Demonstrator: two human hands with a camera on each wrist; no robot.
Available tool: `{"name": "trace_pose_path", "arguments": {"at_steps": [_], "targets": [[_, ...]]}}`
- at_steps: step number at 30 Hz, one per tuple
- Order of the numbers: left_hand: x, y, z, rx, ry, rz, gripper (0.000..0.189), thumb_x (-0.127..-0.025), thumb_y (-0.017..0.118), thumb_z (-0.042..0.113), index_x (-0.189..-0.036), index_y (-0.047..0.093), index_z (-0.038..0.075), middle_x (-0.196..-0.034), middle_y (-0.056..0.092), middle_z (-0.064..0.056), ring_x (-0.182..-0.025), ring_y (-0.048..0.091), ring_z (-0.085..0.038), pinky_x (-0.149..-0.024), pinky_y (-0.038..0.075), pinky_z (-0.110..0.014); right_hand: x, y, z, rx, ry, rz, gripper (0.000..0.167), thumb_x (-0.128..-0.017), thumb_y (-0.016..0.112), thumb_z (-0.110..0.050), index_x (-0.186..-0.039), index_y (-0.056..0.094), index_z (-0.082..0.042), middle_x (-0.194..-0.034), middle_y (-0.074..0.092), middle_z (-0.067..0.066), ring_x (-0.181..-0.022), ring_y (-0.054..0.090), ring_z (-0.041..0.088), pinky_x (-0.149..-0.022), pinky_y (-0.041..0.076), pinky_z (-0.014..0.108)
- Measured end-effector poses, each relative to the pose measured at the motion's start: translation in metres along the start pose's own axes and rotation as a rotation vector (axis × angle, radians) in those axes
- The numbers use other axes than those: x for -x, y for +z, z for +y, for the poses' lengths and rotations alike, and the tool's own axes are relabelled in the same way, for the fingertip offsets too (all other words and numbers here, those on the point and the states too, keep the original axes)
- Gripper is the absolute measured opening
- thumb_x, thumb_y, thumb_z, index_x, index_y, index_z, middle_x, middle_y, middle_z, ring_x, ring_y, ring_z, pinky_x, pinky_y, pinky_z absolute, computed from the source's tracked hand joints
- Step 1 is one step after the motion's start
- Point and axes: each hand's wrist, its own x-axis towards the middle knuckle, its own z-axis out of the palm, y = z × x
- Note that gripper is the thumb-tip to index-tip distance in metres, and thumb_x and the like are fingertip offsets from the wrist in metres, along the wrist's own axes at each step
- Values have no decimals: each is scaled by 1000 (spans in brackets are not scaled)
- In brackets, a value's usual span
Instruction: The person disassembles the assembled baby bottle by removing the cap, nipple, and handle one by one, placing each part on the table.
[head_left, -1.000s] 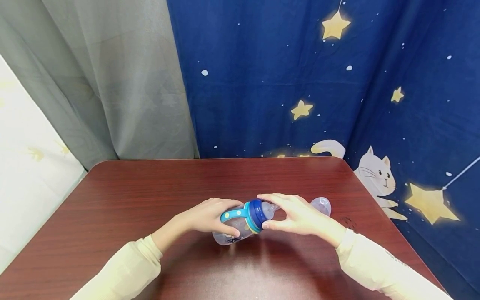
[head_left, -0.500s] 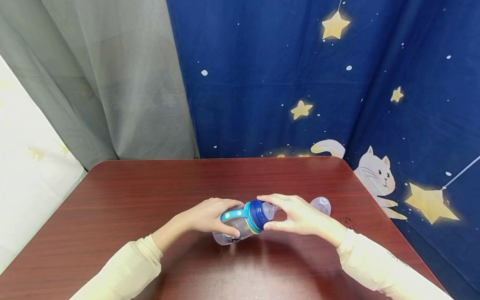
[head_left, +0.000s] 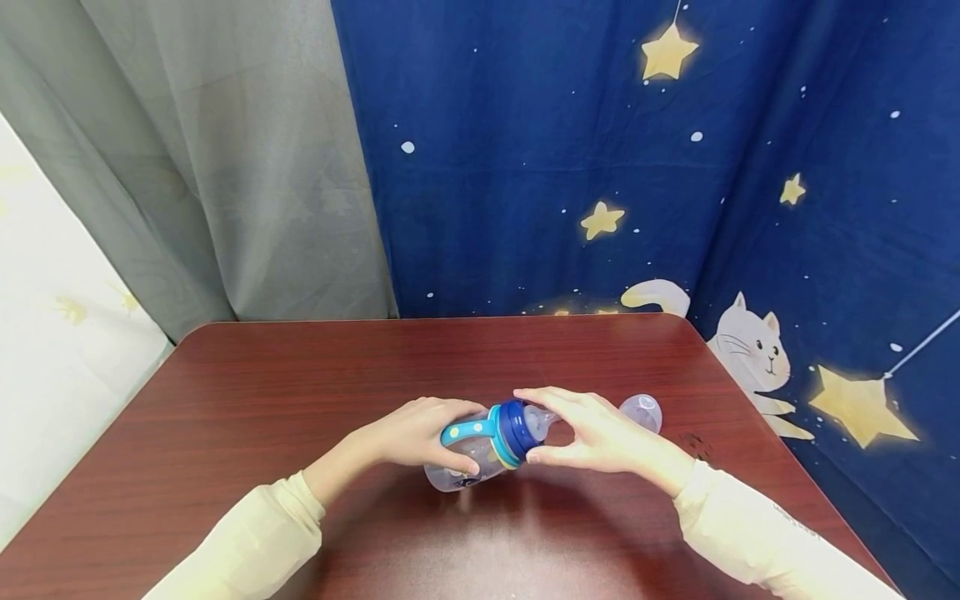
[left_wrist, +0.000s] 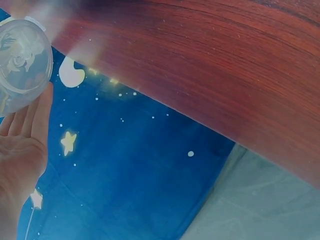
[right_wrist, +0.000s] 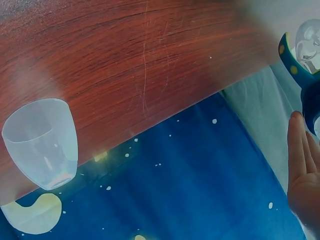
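A clear baby bottle (head_left: pixel 486 452) lies tilted between both hands above the table, its teat (head_left: pixel 537 419) facing right. My left hand (head_left: pixel 420 429) holds the body, thumb on the near side and fingers over the far side, beside a light-blue handle (head_left: pixel 468 429). On the dark-blue collar (head_left: pixel 516 427), my right hand (head_left: pixel 600 429) grips with thumb and fingertips on opposite sides. The left wrist view shows the bottle's round base (left_wrist: pixel 22 60) in front of the left fingers. Farther right, a translucent cap (head_left: pixel 642 412) rests on the table, partly behind the right hand.
The red-brown wooden table (head_left: pixel 315 367) spreads around the hands, with its far edge close to a grey curtain (head_left: pixel 285 167) and a blue star-patterned curtain (head_left: pixel 525 167). Small dark marks (head_left: pixel 696 443) show on the wood near the right wrist.
Almost nothing differs. The right thumb has shifted very slightly at the collar's near side; the left hand, bottle and cap hold their places.
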Motion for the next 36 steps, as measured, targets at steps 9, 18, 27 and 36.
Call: {"name": "trace_pose_path", "arguments": {"at_steps": [9, 18, 27, 36], "targets": [[-1, 0, 1, 6, 4, -6, 70, -70, 60, 60, -122, 49, 16, -98, 56, 11, -81, 51, -3, -66, 44, -23, -1, -3, -3, 32, 30, -13, 61, -77, 56, -56, -129, 43, -26, -116, 52, -8, -99, 51, 5, -77, 44, 30], [-1, 0, 0, -5, 8, 0, 70, -69, 60, 61, -122, 49, 16, -97, 56, 11, -80, 51, -3, -66, 44, -23, -1, -4, -2, 21, -24, -26, 60, -78, 59, -51, -129, 43, -23, -120, 50, -8, -103, 49, 7, -79, 44, 32], [-1, 2, 0, -13, 6, 0, 70, -69, 60, 61, -122, 49, 16, -97, 56, 12, -80, 51, -3, -66, 44, -23, 0, -2, 2, 0, -95, -10, 60, -79, 61, -44, -130, 41, -22, -123, 48, -7, -107, 47, 10, -81, 43, 34], [1, 2, 0, 2, -4, 1, 71, -69, 60, 61, -123, 49, 16, -100, 56, 11, -82, 51, -3, -67, 44, -23, 1, 2, 1, -51, -15, 5, 68, -75, 62, -50, -133, 36, -26, -125, 45, -6, -108, 46, 9, -83, 42, 33]]}}
